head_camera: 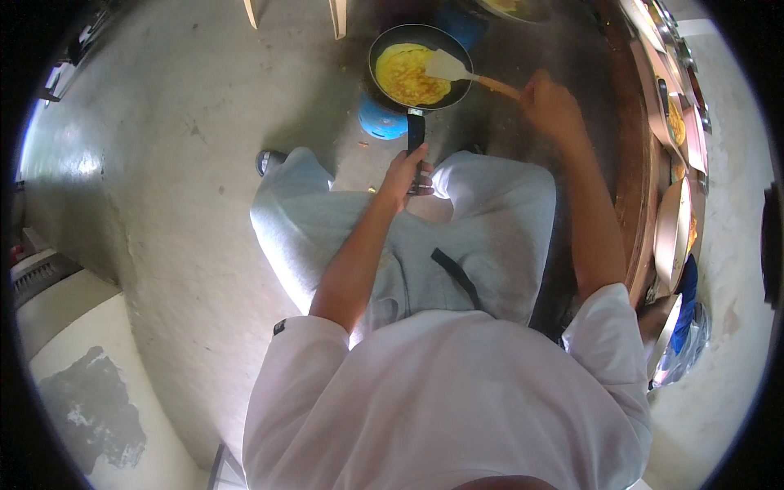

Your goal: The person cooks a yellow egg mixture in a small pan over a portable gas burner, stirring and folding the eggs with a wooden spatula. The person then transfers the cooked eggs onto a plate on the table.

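My left hand (407, 177) is wrapped around the black handle (416, 131) of a dark frying pan (460, 58). In the pan lies a round, flat yellow pancake or omelette (404, 79) with browned patches. The wooden handle of a spatula (499, 87) with a pale blade is held in my right hand (546, 101), to the right of the pan. The blade overlaps the right side of the yellow round; whether its edge is underneath cannot be told. Below the pan a blue round base (381, 119) on the floor is partly hidden.
A wooden table (637, 184) along the right bears bowls (672, 236), dishes and yellow food. Another pan (520, 11) with food is at the top edge. Pale legs of furniture (338, 18) stand on the concrete floor (196, 184) beyond, at upper left.
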Motion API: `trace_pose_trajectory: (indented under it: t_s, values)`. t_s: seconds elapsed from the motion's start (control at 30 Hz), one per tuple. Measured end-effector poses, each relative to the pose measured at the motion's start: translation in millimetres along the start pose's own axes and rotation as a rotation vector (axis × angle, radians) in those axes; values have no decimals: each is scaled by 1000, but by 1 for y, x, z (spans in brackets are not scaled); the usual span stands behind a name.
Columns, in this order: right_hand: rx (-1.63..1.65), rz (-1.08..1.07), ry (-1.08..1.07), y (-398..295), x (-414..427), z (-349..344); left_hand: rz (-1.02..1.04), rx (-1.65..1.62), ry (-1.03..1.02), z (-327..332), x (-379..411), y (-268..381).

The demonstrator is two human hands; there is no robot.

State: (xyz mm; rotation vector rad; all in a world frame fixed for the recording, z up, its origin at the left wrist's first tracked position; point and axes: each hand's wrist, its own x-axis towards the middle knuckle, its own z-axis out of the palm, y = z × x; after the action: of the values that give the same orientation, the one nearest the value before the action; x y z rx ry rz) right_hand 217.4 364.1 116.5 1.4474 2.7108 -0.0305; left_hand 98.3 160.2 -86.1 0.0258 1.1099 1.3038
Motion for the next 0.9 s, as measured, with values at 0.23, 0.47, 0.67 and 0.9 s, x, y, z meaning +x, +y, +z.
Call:
trace_pose_trajectory:
  t_s: [0.23, 0.47, 0.67, 0.9]
  values:
    - [-441, -109, -47, -26, 39, -28, 245, 791, 373, -19, -4, 20]
    - [-537, -274, 18, -37, 76, -33, 500, 1086, 549, -63, -17, 50]
    - [-527, -270, -185, -43, 110, -28, 491, 1075, 500, -70, -20, 58]
    - [-173, -297, -356, 23, 133, -8, 448, 1091, 446, -68, -25, 66]
